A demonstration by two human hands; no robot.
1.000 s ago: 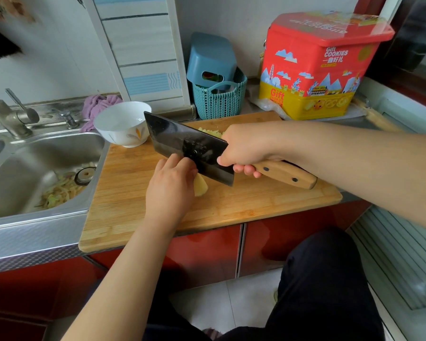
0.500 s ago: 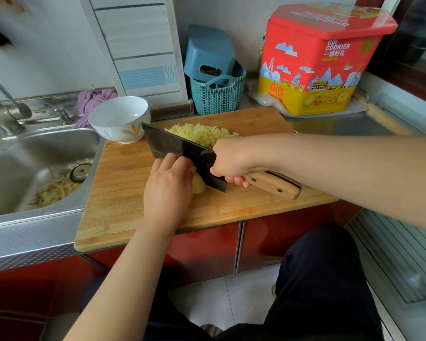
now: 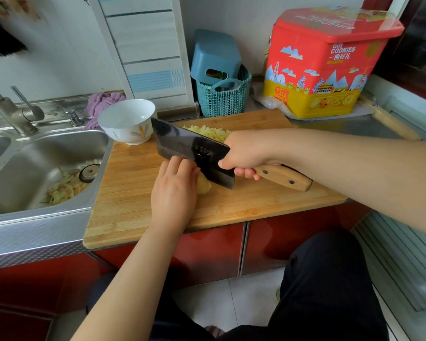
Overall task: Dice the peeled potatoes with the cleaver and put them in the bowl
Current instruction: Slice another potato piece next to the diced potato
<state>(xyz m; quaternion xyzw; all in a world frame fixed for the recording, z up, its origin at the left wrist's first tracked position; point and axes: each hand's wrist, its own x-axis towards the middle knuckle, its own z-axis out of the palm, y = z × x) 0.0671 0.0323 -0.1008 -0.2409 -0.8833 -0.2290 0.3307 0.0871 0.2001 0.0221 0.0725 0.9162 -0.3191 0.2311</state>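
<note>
Right hand (image 3: 246, 153) grips cleaver (image 3: 190, 151), left hand (image 3: 174, 193) holds potato (image 3: 204, 187); tin (image 3: 330, 62) reads "Gift COOKIES".

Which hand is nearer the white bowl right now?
Left. The left hand holds the potato piece mid-board, diagonally in front of the white bowl. The right hand grips the cleaver handle further right, though the blade tip reaches close to the bowl.

On the cutting board (image 3: 133, 207) stood the bowl (image 3: 127, 120) at its far left corner, with the diced potato pile (image 3: 208, 131) farther right along the back. The sink (image 3: 22, 173) lay left of the board; the basket (image 3: 223, 98) and cookie tin (image 3: 325, 67) stood behind it.
</note>
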